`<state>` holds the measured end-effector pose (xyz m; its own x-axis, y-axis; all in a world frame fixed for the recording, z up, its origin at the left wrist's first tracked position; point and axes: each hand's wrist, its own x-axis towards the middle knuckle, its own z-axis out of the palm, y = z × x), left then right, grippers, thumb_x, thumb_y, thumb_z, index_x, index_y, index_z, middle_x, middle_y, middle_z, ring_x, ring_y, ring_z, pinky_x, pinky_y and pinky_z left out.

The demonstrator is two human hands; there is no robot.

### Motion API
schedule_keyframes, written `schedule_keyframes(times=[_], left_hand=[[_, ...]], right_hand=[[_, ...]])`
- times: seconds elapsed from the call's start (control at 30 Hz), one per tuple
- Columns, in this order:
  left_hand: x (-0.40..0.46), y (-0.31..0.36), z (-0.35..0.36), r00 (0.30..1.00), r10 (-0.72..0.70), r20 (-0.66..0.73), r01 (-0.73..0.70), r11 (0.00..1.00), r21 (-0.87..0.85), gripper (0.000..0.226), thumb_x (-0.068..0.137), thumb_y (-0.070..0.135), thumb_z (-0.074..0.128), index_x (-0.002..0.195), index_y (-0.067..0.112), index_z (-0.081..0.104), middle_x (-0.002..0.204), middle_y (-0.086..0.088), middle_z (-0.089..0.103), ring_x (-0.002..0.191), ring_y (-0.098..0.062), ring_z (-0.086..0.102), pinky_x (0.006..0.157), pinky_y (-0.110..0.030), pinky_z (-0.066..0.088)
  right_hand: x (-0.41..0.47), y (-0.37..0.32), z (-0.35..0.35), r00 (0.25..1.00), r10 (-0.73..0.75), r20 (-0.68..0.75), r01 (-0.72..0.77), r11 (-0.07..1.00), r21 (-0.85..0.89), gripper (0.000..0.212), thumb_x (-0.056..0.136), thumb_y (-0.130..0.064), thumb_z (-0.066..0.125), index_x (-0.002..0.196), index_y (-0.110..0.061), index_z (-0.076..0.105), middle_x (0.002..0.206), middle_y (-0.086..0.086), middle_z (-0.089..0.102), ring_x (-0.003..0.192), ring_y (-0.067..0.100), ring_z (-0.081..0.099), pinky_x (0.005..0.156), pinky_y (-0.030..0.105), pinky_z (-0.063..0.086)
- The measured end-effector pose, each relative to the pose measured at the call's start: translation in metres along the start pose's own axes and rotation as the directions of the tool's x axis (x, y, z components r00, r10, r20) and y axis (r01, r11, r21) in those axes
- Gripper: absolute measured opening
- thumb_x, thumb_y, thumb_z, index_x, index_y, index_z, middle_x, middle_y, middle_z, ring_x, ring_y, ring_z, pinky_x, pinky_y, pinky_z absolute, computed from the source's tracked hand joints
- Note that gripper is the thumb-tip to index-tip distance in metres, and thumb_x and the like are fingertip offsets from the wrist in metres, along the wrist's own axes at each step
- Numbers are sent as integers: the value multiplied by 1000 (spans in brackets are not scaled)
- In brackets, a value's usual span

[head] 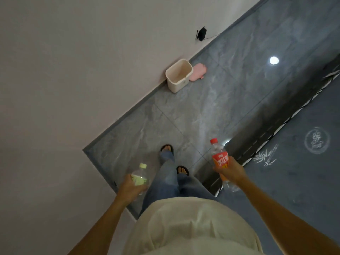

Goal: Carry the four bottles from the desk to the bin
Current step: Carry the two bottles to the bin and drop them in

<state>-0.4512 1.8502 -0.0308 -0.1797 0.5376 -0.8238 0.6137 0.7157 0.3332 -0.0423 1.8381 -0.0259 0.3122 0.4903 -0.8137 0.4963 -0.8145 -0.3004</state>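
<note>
The cream bin (pixel 178 76) stands upright on the grey tiled floor (pixel 211 111), its back against the wall's skirting, mouth open and, as far as I can see, nothing inside. A pink flat object (pixel 197 72) lies just beside it on the far side. The bin lies ahead of both hands, up the corridor and well apart from them.

My left hand (pixel 129 186) is wrapped around a clear bottle with a pale green label (pixel 140 176), yellowish cap pointing forward. My right hand (pixel 230 170) is wrapped around a clear bottle with a red label (pixel 219 159), red cap also forward.

Judgement: left hand is on the wall side, so nearer the bin. No table in view; two bottles presumably remain.
</note>
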Motion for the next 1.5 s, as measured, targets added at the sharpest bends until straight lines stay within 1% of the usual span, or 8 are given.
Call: schedule_keyframes(times=[0.13,0.33,0.5,0.77,0.93,1.07,1.2,1.5], left_hand=[[32,29,-28,1000,-15,4,14,999,48,51,67,22,92,106,22,59,88,5,68,93,-28,68,60,-23,46],[93,106,-70,995,3,100,-10,997,79,49,67,8,87,110,-4,66,95,-25,73,92,-44,71,83,-57,59],[132,198,-84,986,90,142,-102,991,83,53,73,9,87,120,6,63,105,-18,72,98,-37,70,87,-53,60],[191,353,-67,963,210,167,-238,955,176,61,71,32,87,117,22,48,101,3,62,88,-16,62,59,-22,45],[216,423,-46,973,207,106,-223,961,161,61,68,34,88,115,23,51,100,4,62,85,-14,61,59,-23,45],[230,442,-33,984,171,60,-177,975,133,68,70,34,90,125,17,54,109,-3,63,97,-24,63,75,-32,50],[232,435,-27,995,98,1,-97,989,108,86,70,40,91,140,12,50,123,-8,63,110,-30,63,83,-35,48],[305,443,-8,1000,-3,-14,4,999,51,85,69,34,93,138,12,48,119,-10,62,99,-28,61,76,-33,44]], right_hand=[[33,-66,-23,998,-54,-15,55,998,26,74,79,-44,81,136,-12,48,120,11,64,98,24,61,88,38,48],[65,-121,-50,999,-10,-31,11,999,43,77,81,-44,80,140,-10,44,124,14,63,112,32,64,98,46,50],[67,-121,-66,989,135,-63,-127,985,116,75,74,-52,82,131,-11,54,111,11,67,94,26,64,83,37,51],[96,-96,-110,960,280,-4,-277,953,120,71,71,-39,88,127,-6,59,104,14,71,95,32,69,91,47,55],[149,-110,-178,967,253,29,-254,967,36,70,80,-42,80,136,-12,51,117,10,68,105,29,67,92,42,55],[201,-146,-227,978,207,22,-206,977,-47,75,78,-43,82,134,-7,50,96,4,63,82,19,63,79,34,49],[251,-192,-261,993,106,50,-101,991,-90,80,76,-51,81,139,-16,47,116,7,66,101,25,66,81,29,46],[371,-317,-242,995,-55,86,56,998,-10,71,73,-49,82,127,-22,45,86,-15,56,70,3,61,53,14,41]])
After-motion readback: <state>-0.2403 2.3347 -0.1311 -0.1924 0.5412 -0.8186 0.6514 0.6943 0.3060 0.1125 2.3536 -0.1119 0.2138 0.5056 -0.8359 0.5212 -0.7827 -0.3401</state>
